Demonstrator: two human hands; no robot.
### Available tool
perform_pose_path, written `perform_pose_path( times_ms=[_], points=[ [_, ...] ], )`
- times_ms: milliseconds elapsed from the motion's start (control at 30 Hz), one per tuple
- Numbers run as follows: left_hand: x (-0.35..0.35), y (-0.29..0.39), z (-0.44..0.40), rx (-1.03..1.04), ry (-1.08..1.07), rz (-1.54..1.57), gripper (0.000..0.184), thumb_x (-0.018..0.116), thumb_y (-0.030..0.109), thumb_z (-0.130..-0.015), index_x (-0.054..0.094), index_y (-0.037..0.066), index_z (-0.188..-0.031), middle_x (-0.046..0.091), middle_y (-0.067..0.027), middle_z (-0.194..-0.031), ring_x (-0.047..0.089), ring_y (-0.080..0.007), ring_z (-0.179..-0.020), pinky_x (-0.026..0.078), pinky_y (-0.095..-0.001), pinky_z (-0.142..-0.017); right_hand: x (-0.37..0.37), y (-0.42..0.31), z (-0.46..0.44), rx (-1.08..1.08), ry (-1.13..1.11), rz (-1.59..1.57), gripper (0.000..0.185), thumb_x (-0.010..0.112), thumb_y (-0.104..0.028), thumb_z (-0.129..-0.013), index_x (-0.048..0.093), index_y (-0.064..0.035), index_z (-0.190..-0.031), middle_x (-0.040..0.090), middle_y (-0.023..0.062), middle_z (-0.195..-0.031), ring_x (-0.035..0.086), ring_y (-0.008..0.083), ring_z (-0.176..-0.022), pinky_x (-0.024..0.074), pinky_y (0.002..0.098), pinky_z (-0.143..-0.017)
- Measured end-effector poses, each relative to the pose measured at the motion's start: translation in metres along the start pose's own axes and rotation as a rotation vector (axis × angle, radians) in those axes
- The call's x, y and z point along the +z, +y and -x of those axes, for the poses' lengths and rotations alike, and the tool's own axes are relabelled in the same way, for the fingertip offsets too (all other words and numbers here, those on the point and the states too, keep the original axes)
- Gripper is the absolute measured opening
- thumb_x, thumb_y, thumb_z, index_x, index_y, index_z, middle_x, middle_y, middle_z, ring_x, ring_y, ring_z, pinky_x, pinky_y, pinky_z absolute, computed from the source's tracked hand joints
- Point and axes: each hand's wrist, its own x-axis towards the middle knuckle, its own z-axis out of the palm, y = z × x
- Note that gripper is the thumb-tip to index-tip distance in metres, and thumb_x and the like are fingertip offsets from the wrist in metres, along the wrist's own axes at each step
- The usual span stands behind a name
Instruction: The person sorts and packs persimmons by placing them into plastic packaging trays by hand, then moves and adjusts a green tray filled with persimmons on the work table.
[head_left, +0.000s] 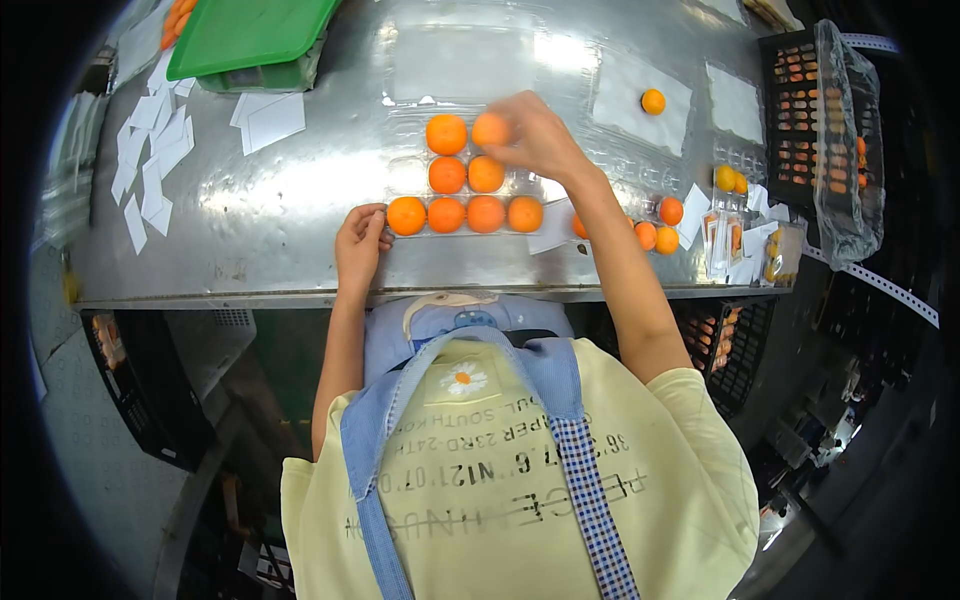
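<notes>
Several oranges sit in rows in a clear plastic tray (515, 190) on the metal table, close to its front edge. My right hand (538, 137), blurred by motion, has its fingers closed around an orange (489, 129) at the top right of the group. Next to that fruit lies another orange (446, 134). At the tray's left edge, my left hand (360, 243) has curled fingers that pinch the rim, beside the front-left orange (407, 216). The exact grip of its fingertips is partly hidden.
A green lidded bin (255, 40) stands at the back left, with white cards (150, 150) scattered nearby. Loose oranges (666, 240) and small packs lie to the right. One orange (653, 101) rests on a clear sheet. A black crate (800, 120) of fruit is at the far right.
</notes>
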Motion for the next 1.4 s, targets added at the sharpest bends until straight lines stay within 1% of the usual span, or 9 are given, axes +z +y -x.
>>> perform_pose_path(
  times_ms=[167,533,667,833,933,1067,1167,1267,1400],
  points=[
    [-0.001,-0.002,-0.001,-0.001,-0.006,-0.009,0.020,0.056,0.018,-0.095,0.060,0.002,-0.107,0.062,-0.0036,-0.080,0.055,-0.0073,-0.063,0.044,-0.0201,-0.056,0.010,0.010,-0.009,-0.128,-0.056,0.298,0.041,0.073,-0.029,-0.071,0.062,-0.0062,-0.103,0.061,0.0135,-0.097,0.059,0.0309,-0.094,0.0494,0.0389,-0.081],
    [-0.004,0.004,-0.002,-0.026,-0.045,-0.099,0.022,0.056,0.018,-0.095,0.059,0.003,-0.112,0.063,-0.0043,-0.089,0.058,-0.0087,-0.070,0.047,-0.0212,-0.061,0.028,0.020,0.004,-0.092,0.186,0.004,0.038,0.073,-0.022,-0.068,0.064,-0.0034,-0.099,0.061,0.0164,-0.096,0.058,0.0338,-0.093,0.0477,0.0414,-0.085],
    [0.012,0.039,0.018,0.320,0.269,-0.404,0.028,0.061,0.013,-0.091,0.055,0.004,-0.117,0.058,-0.0088,-0.110,0.057,-0.0141,-0.088,0.047,-0.0274,-0.075,0.018,0.013,0.016,0.100,0.226,-0.260,0.043,0.076,-0.022,-0.068,0.062,-0.0008,-0.103,0.062,0.0159,-0.100,0.061,0.0291,-0.092,0.0503,0.0375,-0.082],
    [0.080,0.089,0.022,0.274,-0.158,-0.154,0.037,0.060,0.013,-0.092,0.049,0.003,-0.125,0.055,-0.0112,-0.120,0.059,-0.0153,-0.095,0.050,-0.0259,-0.077,0.024,0.020,0.028,0.220,0.264,-0.493,0.050,0.079,-0.018,-0.069,0.059,0.0003,-0.110,0.063,0.0118,-0.099,0.061,0.0190,-0.092,0.0512,0.0299,-0.082],
    [0.121,0.091,-0.005,0.331,-0.249,-0.314,0.052,0.062,0.008,-0.087,0.042,0.003,-0.134,0.047,-0.0166,-0.133,0.061,-0.0231,-0.099,0.052,-0.0326,-0.082,0.026,0.020,0.030,0.240,0.276,-0.559,0.053,0.080,-0.018,-0.068,0.058,0.0001,-0.113,0.062,0.0118,-0.101,0.061,0.0189,-0.092,0.0514,0.0297,-0.083],
    [0.149,0.106,-0.027,0.906,-0.235,-0.928,0.059,0.063,-0.003,-0.077,0.044,0.005,-0.133,0.050,-0.0162,-0.127,0.060,-0.0303,-0.098,0.053,-0.0355,-0.079,0.022,0.020,0.034,0.301,0.276,-0.762,0.054,0.079,-0.017,-0.070,0.056,-0.0009,-0.116,0.061,0.0106,-0.103,0.061,0.0185,-0.093,0.0515,0.0295,-0.083],
    [0.159,0.120,-0.034,0.669,-0.356,-1.027,0.050,0.063,-0.001,-0.079,0.050,0.005,-0.127,0.053,-0.0137,-0.123,0.063,-0.0311,-0.090,0.052,-0.0363,-0.077,0.015,0.016,0.041,0.304,0.286,-0.929,0.055,0.078,-0.018,-0.072,0.055,-0.0014,-0.119,0.061,0.0105,-0.104,0.060,0.0183,-0.095,0.0512,0.0292,-0.085],
    [0.161,0.118,-0.035,0.818,-0.347,-0.968,0.035,0.060,0.008,-0.085,0.056,0.007,-0.120,0.059,-0.0113,-0.108,0.062,-0.0240,-0.075,0.051,-0.0310,-0.064,-0.005,0.014,0.062,0.266,0.304,-0.961,0.056,0.079,-0.018,-0.073,0.055,-0.0019,-0.121,0.061,0.0104,-0.106,0.061,0.0179,-0.096,0.0505,0.0296,-0.086],
    [0.163,0.139,0.002,0.008,-0.473,-0.239,0.027,0.050,0.027,-0.093,0.059,0.006,-0.106,0.058,-0.0058,-0.079,0.053,-0.0119,-0.062,0.039,-0.0228,-0.048,-0.061,0.041,0.134,0.142,0.345,-0.293,0.058,0.080,-0.023,-0.068,0.058,-0.0050,-0.118,0.062,0.0115,-0.106,0.057,0.0248,-0.102,0.0462,0.0366,-0.087]
  ],
)
